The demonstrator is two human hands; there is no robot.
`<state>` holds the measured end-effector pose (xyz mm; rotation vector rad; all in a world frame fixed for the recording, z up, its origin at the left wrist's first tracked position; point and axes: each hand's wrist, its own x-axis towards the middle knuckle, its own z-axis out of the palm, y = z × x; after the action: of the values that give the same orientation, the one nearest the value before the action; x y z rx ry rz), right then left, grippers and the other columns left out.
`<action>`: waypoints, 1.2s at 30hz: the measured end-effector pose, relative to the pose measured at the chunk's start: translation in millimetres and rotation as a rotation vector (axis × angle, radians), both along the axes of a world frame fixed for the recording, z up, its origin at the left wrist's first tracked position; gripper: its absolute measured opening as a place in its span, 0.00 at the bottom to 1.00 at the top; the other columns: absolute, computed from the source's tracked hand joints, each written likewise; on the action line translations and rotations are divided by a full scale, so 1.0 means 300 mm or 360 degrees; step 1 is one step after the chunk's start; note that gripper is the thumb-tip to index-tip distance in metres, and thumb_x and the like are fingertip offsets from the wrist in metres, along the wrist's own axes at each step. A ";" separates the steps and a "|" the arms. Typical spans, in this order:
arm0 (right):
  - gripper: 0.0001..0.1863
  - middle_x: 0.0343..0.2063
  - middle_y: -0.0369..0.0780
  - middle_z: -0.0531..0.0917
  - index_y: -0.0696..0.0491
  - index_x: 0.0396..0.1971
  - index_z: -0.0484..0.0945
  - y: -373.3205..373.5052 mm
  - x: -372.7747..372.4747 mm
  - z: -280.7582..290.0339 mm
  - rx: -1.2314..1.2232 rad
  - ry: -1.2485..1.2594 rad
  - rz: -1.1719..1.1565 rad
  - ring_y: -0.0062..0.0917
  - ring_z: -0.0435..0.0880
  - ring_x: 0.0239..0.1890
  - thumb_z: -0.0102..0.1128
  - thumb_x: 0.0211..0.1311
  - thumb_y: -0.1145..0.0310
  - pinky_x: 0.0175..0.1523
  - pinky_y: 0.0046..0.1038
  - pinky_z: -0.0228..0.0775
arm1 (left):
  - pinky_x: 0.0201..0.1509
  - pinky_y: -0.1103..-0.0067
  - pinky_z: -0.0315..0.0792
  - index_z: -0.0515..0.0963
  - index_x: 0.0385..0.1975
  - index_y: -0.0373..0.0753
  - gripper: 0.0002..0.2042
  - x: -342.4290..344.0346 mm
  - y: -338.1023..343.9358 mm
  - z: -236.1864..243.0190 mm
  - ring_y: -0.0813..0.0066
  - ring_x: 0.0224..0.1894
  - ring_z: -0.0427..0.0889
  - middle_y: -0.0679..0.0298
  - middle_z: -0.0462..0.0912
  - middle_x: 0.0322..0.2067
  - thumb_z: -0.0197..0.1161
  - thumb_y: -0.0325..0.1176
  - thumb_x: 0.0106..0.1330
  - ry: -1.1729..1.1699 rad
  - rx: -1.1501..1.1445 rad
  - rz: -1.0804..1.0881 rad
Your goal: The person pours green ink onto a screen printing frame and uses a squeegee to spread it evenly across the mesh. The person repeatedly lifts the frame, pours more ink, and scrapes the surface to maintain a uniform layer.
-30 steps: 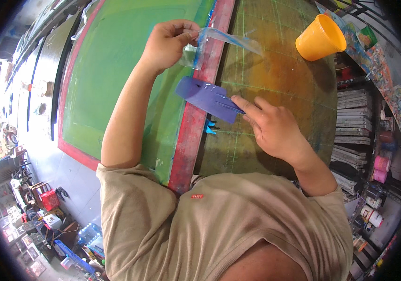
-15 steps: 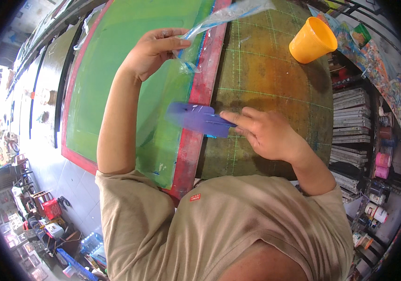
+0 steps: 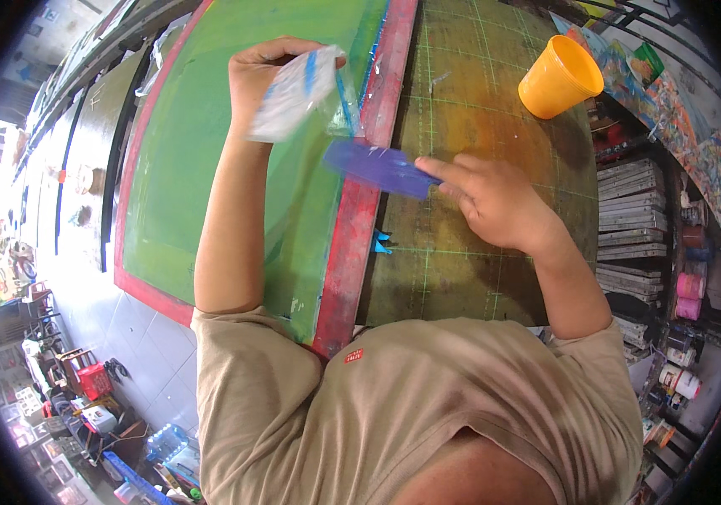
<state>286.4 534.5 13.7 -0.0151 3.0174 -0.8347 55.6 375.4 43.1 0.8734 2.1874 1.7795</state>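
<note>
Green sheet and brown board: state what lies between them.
In the head view: a red bar, partly covered by the purple scraper in the right hand.

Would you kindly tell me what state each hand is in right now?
Left hand: closed, holding a plastic strip, fingers partly hidden.
Right hand: closed, holding a purple scraper by one end.

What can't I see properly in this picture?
All in the head view:
Left hand: some fingers are hidden behind the clear plastic.
Flat purple tool: blurred, so its fine marks don't show.
Green panel: its far end is cut off by the upper edge.
Blue scrap: too small to tell what it is.
</note>
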 end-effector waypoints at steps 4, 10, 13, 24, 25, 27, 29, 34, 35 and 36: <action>0.22 0.31 0.43 0.77 0.43 0.57 0.73 0.006 -0.002 -0.004 -0.0051 -0.0019 0.0117 0.39 0.78 0.34 0.54 0.62 0.73 0.39 0.36 0.70 | 0.45 0.82 0.72 0.84 0.28 0.34 0.06 -0.015 0.006 -0.038 0.78 0.34 0.81 0.64 0.84 0.31 0.67 0.19 0.51 0.0429 0.0095 -0.0123; 0.22 0.30 0.43 0.75 0.42 0.56 0.73 0.139 -0.006 -0.015 -0.0029 0.0056 -0.0034 0.39 0.76 0.33 0.53 0.62 0.74 0.38 0.35 0.68 | 0.44 0.80 0.80 0.83 0.29 0.31 0.07 -0.033 0.011 -0.068 0.74 0.35 0.82 0.61 0.84 0.31 0.63 0.13 0.53 0.0362 0.0379 -0.0292; 0.22 0.29 0.43 0.75 0.42 0.56 0.73 0.118 0.000 -0.012 -0.0005 0.0048 0.0143 0.39 0.76 0.32 0.52 0.62 0.74 0.38 0.35 0.68 | 0.46 0.76 0.82 0.82 0.29 0.30 0.04 -0.045 0.024 -0.080 0.72 0.35 0.82 0.59 0.83 0.31 0.64 0.16 0.56 0.0414 0.0501 -0.0351; 0.30 0.30 0.40 0.74 0.38 0.57 0.73 -0.092 0.040 0.036 0.0236 0.0022 0.0209 0.39 0.78 0.26 0.54 0.51 0.76 0.30 0.39 0.72 | 0.35 0.84 0.75 0.84 0.29 0.30 0.09 -0.035 0.028 -0.077 0.76 0.30 0.81 0.60 0.85 0.29 0.63 0.15 0.49 0.0253 0.0586 -0.0215; 0.29 0.31 0.40 0.74 0.39 0.58 0.72 -0.121 0.046 0.036 0.0248 -0.0031 0.0239 0.39 0.79 0.26 0.54 0.52 0.74 0.31 0.40 0.73 | 0.36 0.84 0.75 0.84 0.29 0.30 0.09 -0.037 0.030 -0.076 0.76 0.30 0.81 0.60 0.85 0.29 0.63 0.15 0.49 0.0280 0.0569 -0.0222; 0.29 0.33 0.42 0.76 0.41 0.59 0.71 -0.157 0.051 0.030 0.0270 -0.0131 0.0303 0.39 0.81 0.27 0.54 0.54 0.71 0.32 0.42 0.74 | 0.36 0.84 0.75 0.84 0.29 0.30 0.09 -0.033 0.027 -0.071 0.77 0.30 0.81 0.61 0.84 0.29 0.63 0.15 0.49 0.0266 0.0653 -0.0292; 0.29 0.34 0.42 0.76 0.41 0.59 0.71 -0.158 0.046 0.002 0.0299 -0.0132 0.0204 0.40 0.81 0.28 0.54 0.54 0.71 0.33 0.42 0.74 | 0.36 0.84 0.75 0.84 0.29 0.30 0.09 -0.019 0.018 -0.056 0.77 0.30 0.81 0.61 0.84 0.28 0.63 0.14 0.48 0.0264 0.0679 -0.0323; 0.28 0.33 0.43 0.75 0.40 0.58 0.71 -0.103 0.019 -0.023 0.0273 0.0064 -0.0130 0.41 0.80 0.29 0.55 0.55 0.72 0.34 0.41 0.73 | 0.36 0.84 0.74 0.84 0.29 0.31 0.09 0.015 0.013 -0.025 0.77 0.30 0.81 0.62 0.84 0.28 0.63 0.14 0.47 0.0372 0.0551 -0.0206; 0.28 0.31 0.42 0.74 0.40 0.58 0.72 -0.087 0.016 -0.031 0.0262 0.0115 -0.0201 0.41 0.79 0.28 0.55 0.55 0.74 0.32 0.41 0.72 | 0.36 0.84 0.74 0.84 0.29 0.31 0.09 0.011 0.010 -0.022 0.77 0.30 0.81 0.62 0.84 0.27 0.63 0.14 0.47 0.0393 0.0553 -0.0229; 0.28 0.29 0.41 0.74 0.39 0.58 0.72 -0.077 0.013 -0.036 0.0254 0.0164 -0.0273 0.41 0.78 0.27 0.55 0.55 0.75 0.30 0.40 0.71 | 0.37 0.84 0.74 0.84 0.29 0.31 0.09 0.003 0.005 -0.022 0.77 0.30 0.81 0.62 0.84 0.27 0.63 0.14 0.47 0.0411 0.0557 -0.0253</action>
<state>290.2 511.2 3.0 0.2112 3.2093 -0.6170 56.5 377.0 36.6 1.3813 1.9011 2.1031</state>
